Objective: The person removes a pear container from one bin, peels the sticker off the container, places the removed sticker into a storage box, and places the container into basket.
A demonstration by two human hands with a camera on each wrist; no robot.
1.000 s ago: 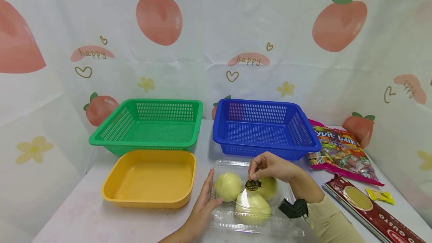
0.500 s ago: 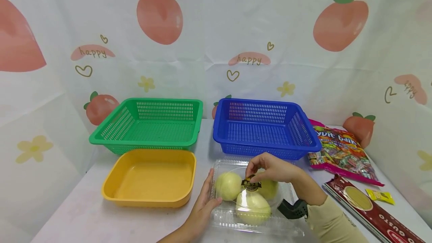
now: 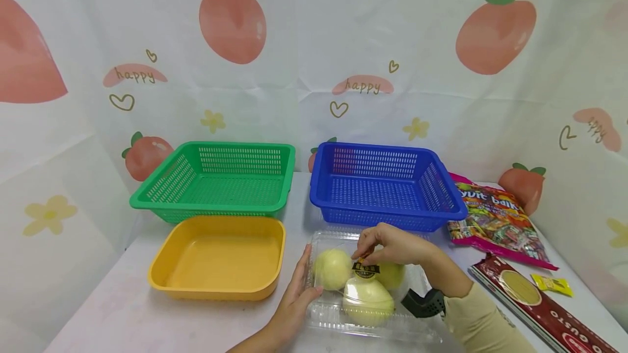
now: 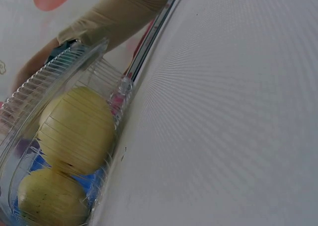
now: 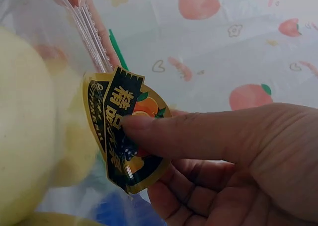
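A clear plastic clamshell box (image 3: 417,332) lies on the table, holding three round pale yellow-green fruits (image 3: 369,305). On its lid is a black and gold sticker (image 3: 365,271) with printed fruit. My right hand (image 3: 394,247) pinches this label between thumb and forefinger. The right wrist view shows the sticker (image 5: 119,104) bent, part lifted off the lid and part lying against it. Along the box's left side rests my left hand (image 3: 294,301), fingers extended and thumb on the near edge. Two fruits (image 4: 77,129) show through the ribbed wall in the left wrist view.
Behind the box stands a blue basket (image 3: 387,214), with a green basket (image 3: 211,211) to its left. A yellow tub (image 3: 216,293) sits at left. On the right lie a candy bag (image 3: 500,222), a long red packet (image 3: 539,304) and a small yellow wrapper (image 3: 551,284).
My right hand has shifted slightly left while pinching the label, and more of the label shows past the fingers. The left hand and box have stayed put.
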